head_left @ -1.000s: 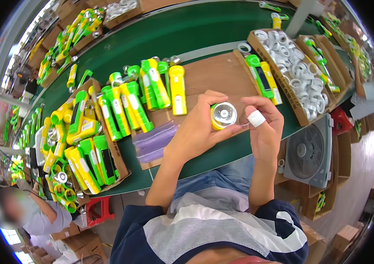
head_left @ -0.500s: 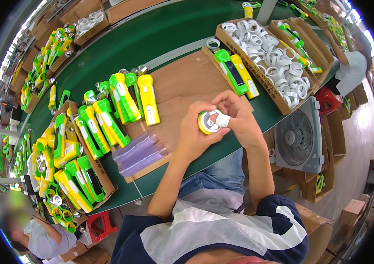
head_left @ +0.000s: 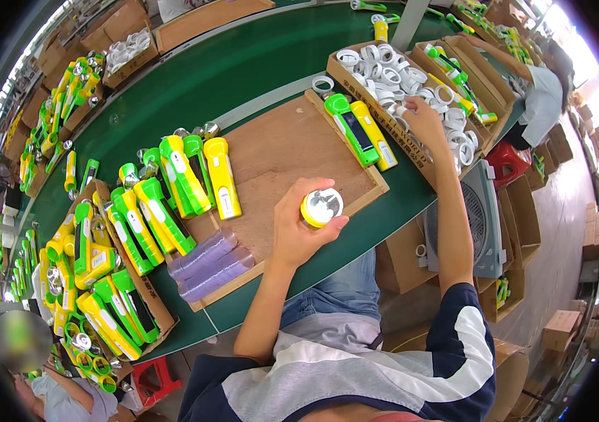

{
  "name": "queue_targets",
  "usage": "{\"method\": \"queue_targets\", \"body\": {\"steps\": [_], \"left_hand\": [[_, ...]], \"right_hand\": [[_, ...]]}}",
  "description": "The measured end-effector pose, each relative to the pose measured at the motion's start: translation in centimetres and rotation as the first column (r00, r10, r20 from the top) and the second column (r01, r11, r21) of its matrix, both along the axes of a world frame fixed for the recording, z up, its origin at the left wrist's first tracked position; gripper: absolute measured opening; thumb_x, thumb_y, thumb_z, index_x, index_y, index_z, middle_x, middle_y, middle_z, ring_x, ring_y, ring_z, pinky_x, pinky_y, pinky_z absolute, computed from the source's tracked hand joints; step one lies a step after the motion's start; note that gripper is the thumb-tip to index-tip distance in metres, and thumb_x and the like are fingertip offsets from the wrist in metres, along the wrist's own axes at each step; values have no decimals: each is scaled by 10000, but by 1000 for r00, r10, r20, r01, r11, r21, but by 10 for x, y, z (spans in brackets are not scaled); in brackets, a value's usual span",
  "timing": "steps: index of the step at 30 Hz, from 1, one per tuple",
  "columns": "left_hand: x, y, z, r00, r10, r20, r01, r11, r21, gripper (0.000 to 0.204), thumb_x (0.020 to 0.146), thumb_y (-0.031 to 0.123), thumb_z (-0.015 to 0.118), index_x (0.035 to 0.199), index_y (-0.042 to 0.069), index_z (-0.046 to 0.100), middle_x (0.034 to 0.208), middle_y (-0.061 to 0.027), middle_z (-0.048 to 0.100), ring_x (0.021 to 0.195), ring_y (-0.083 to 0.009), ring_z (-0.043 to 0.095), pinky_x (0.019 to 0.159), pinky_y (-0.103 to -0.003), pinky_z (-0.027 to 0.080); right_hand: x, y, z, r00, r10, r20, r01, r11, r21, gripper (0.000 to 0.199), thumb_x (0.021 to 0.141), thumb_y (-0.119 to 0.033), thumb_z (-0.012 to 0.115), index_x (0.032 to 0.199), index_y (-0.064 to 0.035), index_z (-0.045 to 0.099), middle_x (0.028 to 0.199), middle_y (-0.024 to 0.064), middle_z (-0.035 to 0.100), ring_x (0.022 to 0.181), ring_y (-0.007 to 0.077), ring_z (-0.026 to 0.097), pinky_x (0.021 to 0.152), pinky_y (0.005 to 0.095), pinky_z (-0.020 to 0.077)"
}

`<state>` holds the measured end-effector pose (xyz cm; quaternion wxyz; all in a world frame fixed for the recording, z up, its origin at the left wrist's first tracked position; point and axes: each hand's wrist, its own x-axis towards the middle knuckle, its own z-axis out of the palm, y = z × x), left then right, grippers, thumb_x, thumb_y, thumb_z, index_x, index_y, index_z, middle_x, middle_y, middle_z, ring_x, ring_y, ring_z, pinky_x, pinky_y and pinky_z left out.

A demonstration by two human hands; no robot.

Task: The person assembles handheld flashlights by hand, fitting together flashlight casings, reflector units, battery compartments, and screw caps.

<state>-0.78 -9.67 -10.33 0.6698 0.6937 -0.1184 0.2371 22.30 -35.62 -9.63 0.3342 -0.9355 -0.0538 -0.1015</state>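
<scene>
My left hand [head_left: 298, 226] is closed around a yellow flashlight [head_left: 306, 215], whose round head with a shiny reflector faces up. It is held over the near edge of a brown wooden board. My right hand [head_left: 427, 125] is stretched out to a cardboard box of white plastic rings [head_left: 384, 74]. Its fingers are slightly curled and apart at the rings, and a white wrap shows at the thumb. Beside that box, a green flashlight [head_left: 353, 130] and a yellow flashlight [head_left: 375, 135] lie on the board's right end.
Several green and yellow flashlights [head_left: 185, 176] lie at the board's left, near purple plastic film sleeves [head_left: 211, 264]. A full box of flashlights [head_left: 166, 327] stands further left. A grey fan [head_left: 479, 218] is below the table's right edge. Co-workers sit at lower left and upper right.
My right hand has left the flashlight's head and moved up and right to the box of rings. My left hand keeps hold of the flashlight. The view has shifted slightly.
</scene>
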Motion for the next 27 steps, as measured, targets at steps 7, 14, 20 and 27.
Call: {"method": "queue_targets", "body": {"steps": [7,14,20,27], "left_hand": [[5,11,-4,994,43,-100,-60,983,-174,489,691,100,839,1129,52,626,1006,-38,647,894,-108,601,785,-257,489],[9,11,-5,989,-61,-132,27,969,-247,559,685,190,893,1147,57,607,1047,-46,649,937,-127,610,828,-266,493],[8,12,-4,998,-4,-55,-5,986,-167,559,687,207,890,1138,42,603,1063,-50,655,950,-135,617,847,-278,497],[9,12,-11,998,21,-53,-28,990,-140,512,740,227,823,1154,31,594,1083,-52,630,916,-128,610,814,-271,494]], "right_hand": [[43,0,-22,999,-13,42,20,986,-166,516,812,-394,720,1140,-9,619,1029,188,713,965,342,684,844,416,514],[-22,38,41,938,42,343,-171,919,355,353,794,-169,778,1066,-4,625,1129,136,630,986,245,630,832,341,510],[-100,86,75,716,543,438,-688,653,316,167,861,-41,662,1027,-41,682,1154,113,649,1023,234,634,888,329,498],[-127,112,14,818,443,367,-550,789,274,194,956,-82,549,1108,-33,660,1097,102,669,1031,222,621,915,315,464]]}}
